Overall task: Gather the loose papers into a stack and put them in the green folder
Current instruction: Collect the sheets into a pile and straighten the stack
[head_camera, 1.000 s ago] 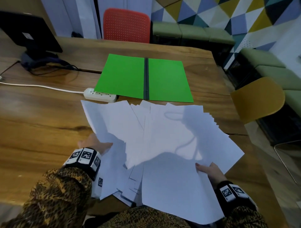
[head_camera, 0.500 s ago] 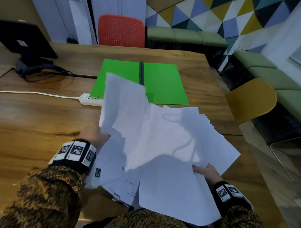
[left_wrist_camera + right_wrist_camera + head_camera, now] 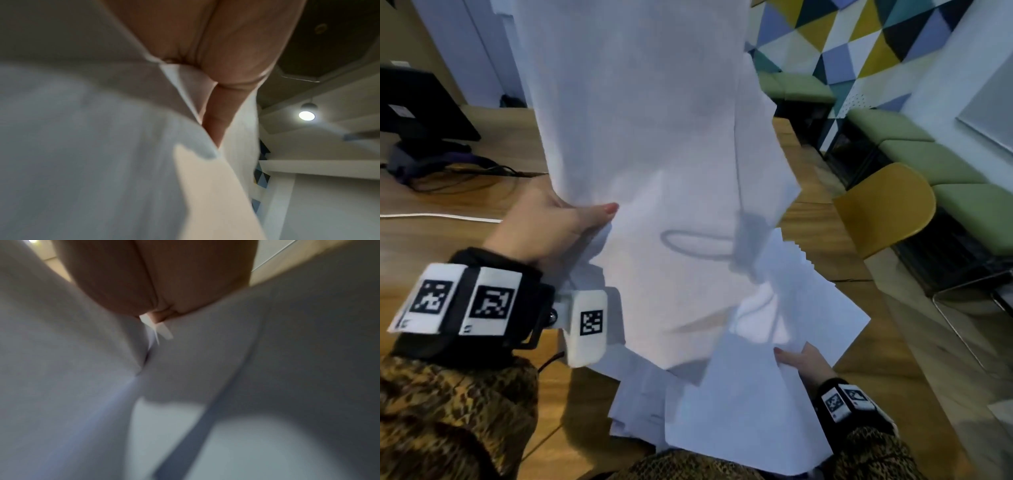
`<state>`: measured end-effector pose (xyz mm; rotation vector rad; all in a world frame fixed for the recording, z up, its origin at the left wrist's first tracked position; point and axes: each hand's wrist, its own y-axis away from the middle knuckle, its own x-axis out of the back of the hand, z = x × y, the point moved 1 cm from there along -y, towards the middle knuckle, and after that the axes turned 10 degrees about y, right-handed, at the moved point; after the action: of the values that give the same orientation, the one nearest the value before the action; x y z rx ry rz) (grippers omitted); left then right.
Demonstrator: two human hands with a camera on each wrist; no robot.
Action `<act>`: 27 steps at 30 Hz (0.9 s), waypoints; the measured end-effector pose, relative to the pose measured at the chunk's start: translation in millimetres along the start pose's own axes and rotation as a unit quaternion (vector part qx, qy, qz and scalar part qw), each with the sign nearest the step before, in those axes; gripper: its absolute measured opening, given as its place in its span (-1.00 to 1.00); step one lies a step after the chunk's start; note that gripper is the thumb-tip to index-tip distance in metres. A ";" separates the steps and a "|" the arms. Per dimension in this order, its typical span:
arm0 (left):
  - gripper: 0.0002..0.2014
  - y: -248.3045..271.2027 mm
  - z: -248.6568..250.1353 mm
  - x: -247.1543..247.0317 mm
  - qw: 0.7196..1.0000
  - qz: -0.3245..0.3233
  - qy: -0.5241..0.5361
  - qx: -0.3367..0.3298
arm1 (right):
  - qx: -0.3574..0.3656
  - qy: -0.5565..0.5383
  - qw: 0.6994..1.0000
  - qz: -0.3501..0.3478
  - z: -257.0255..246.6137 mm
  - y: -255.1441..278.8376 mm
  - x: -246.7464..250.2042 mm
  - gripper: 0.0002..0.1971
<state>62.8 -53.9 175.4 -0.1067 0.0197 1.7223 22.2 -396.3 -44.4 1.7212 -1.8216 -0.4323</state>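
Left hand (image 3: 558,222) pinching raised papers (image 3: 654,137) upright (likely to square edges); right hand (image 3: 803,363) gripping low sheets (image 3: 739,411) on table (image 3: 448,246). Green folder hidden behind the 1 lifted bunch.

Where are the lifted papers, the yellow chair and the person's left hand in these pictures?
lifted papers (image 3: 654,137), head view, on the middle of the raised sheets.
yellow chair (image 3: 887,209), head view, on its seat shell.
left hand (image 3: 551,226), head view, on the back of the hand gripping the papers.

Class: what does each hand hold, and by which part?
Left hand: raised papers, by their left edge. Right hand: lower papers, by their right edge.
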 end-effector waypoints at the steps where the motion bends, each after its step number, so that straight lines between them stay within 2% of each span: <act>1: -0.87 0.8 -7.7 -7.2 0.999 -0.006 0.034 0.024 | 0.002 -0.003 1.000 -0.004 0.4 -0.2 0.2 -0.69; 5: -0.74 6.1 -73.3 -24.9 0.988 -0.006 0.087 0.129 | 0.012 0.054 0.998 -0.003 -1.8 0.0 1.6 -0.46; 7: -0.75 9.7 -112.4 -27.8 0.975 -0.019 0.066 0.211 | 0.014 0.056 0.998 -0.017 -1.6 0.1 1.9 -0.52; 9: -0.77 13.5 -141.9 -27.7 0.968 -0.034 -0.017 0.249 | 0.003 0.046 0.999 -0.028 1.0 -1.5 3.5 -0.53; 11: -0.65 14.2 -165.2 -25.3 0.962 -0.062 -0.102 0.245 | -0.016 0.032 0.999 -0.029 -0.9 3.1 4.6 -0.55; 13: -0.63 13.8 -181.7 -20.2 0.954 -0.078 -0.162 0.239 | -0.028 -0.030 0.999 -0.015 -9.3 9.8 2.4 -0.73; 15: -0.75 10.6 -192.2 -17.4 0.946 -0.053 -0.216 0.237 | -0.016 -0.088 0.996 0.022 -22.0 17.2 0.0 -0.53; 16: -0.75 9.1 -191.5 -18.8 0.945 -0.031 -0.232 0.230 | -0.018 -0.087 0.996 0.016 -20.2 14.0 2.4 -0.44; 18: -0.63 5.4 -186.1 -23.1 0.936 -0.002 -0.276 0.217 | -0.028 -0.074 0.997 -0.002 -11.3 4.2 1.7 -0.42; 20: -0.62 1.5 -177.1 -25.4 0.940 0.007 -0.270 0.207 | -0.025 0.023 0.999 0.034 -4.7 -4.0 -0.7 -0.57; 22: -0.69 -7.3 -179.7 -20.5 0.947 -0.022 -0.231 0.220 | -0.008 0.085 0.995 0.054 -0.4 -8.1 -0.6 -0.65; 25: -0.68 -19.2 -188.1 -12.3 0.936 -0.058 -0.203 0.282 | 0.011 0.111 0.993 0.048 1.0 -8.2 -0.2 -0.64; 27: -0.62 -20.8 -190.5 -15.4 0.925 -0.069 -0.232 0.293 | 0.019 0.066 0.997 0.036 -4.0 -4.5 -3.0 -0.62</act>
<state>97.1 -80.0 -12.0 0.7268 0.1707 1.4992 28.2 -393.2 -44.6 1.6622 -1.8016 -0.2498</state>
